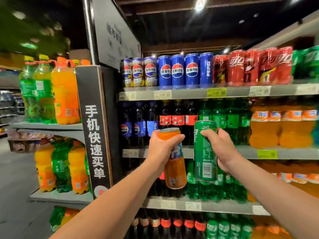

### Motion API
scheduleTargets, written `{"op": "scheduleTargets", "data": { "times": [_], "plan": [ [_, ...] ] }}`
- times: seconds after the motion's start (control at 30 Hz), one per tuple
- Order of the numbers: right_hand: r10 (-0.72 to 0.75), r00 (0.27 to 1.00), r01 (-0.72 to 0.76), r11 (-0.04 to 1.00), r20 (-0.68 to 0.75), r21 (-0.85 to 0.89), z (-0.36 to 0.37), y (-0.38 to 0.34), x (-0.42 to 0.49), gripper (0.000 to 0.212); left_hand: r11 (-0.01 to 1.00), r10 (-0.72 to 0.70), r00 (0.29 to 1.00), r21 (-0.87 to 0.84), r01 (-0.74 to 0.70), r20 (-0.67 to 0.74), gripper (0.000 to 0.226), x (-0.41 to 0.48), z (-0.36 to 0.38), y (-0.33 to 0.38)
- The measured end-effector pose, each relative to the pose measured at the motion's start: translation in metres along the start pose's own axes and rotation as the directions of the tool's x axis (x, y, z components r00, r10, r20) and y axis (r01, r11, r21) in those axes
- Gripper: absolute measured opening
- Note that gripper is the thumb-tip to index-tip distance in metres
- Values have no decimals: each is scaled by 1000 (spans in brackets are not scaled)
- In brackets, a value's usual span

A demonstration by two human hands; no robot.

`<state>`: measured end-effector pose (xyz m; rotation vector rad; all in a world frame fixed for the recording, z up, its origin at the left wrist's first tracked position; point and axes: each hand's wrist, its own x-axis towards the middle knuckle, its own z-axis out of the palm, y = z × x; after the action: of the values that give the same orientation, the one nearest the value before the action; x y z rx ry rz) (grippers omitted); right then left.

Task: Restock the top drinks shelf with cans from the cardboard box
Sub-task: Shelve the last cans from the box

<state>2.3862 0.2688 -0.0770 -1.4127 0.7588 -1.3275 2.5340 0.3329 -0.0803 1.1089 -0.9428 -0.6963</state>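
My left hand [161, 149] grips a tall orange can [175, 173], tilted slightly, in front of the second shelf. My right hand [220, 149] holds a tall green can [204, 152] upright beside it. The two cans are close but apart. Above them the top drinks shelf [189, 93] carries a row of blue cola cans [178, 69], brown-and-blue cans at its left end, red cans [250, 66] and green cans [309, 62] toward the right. The cardboard box is out of view.
Lower shelves hold dark cola bottles [165, 118], green bottles [224, 119] and orange bottles [283, 128]. A black sign post with white characters [94, 140] stands at the shelf's left end. Beyond it an end rack holds large orange and green bottles [51, 92]. An aisle floor lies at left.
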Motion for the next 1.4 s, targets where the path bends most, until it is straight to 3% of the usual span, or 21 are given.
{"op": "scheduleTargets", "data": {
  "times": [0.1, 0.13, 0.17, 0.3, 0.37, 0.53, 0.63, 0.77, 0.9, 1.0, 1.07, 1.2, 1.3, 1.4],
  "plan": [
    [-22, 998, 21, 999, -54, -31, -32, -17, 3, 88, 998, 47, 998, -31, -46, 28, 56, 4, 44, 7],
    [-40, 997, 36, 998, -73, -51, -43, -23, 4, 98, 997, 66, 997, -42, -64, 47, 60, 5, 59, 9],
    [-52, 995, 46, 996, -85, -76, -56, -27, 6, 99, 996, 78, 995, -53, -75, 63, 63, 6, 74, 11],
    [-58, 993, 45, 991, -101, -127, -113, -48, 18, 54, 992, 88, 991, -95, -78, 100, 53, 9, 135, 19],
    [-79, 989, 65, 992, -123, -109, -145, -58, 26, 44, 991, 104, 987, -98, -92, 121, 50, 11, 167, 22],
    [-113, 983, 97, 989, -141, -114, -215, -83, 41, 38, 983, 157, 977, -120, -141, 143, 45, 10, 240, 30],
    [-125, 983, 102, 981, -136, -163, -253, -96, 49, 48, 974, 192, 966, -152, -166, 174, 35, 9, 281, 34],
    [-159, 970, 129, 978, -186, -163, -293, -113, 58, 25, 969, 212, 948, -178, -172, 237, 32, 12, 329, 41],
    [-188, 953, 155, 976, -238, -150, -321, -126, 73, 21, 965, 208, 923, -220, -140, 325, 29, 20, 368, 44],
    [-190, 946, 153, 976, -261, -156, -333, -132, 89, 33, 964, 230, 910, -210, -164, 346, 26, 33, 388, 44],
    [-188, 952, 142, 970, -240, -196, -335, -134, 95, 51, 964, 235, 916, -202, -176, 325, 39, 41, 393, 44],
    [-203, 929, 146, 969, -310, -198, -343, -138, 121, 57, 966, 231, 909, -194, -172, 347, 62, 72, 408, 45],
    [-212, 917, 157, 971, -338, -183, -351, -142, 144, 96, 968, 231, 899, -182, -173, 371, 54, 92, 415, 46],
    [-227, 914, 170, 967, -336, -190, -353, -153, 162, 106, 958, 256, 895, -218, -185, 365, 43, 109, 423, 48]
  ]
}}
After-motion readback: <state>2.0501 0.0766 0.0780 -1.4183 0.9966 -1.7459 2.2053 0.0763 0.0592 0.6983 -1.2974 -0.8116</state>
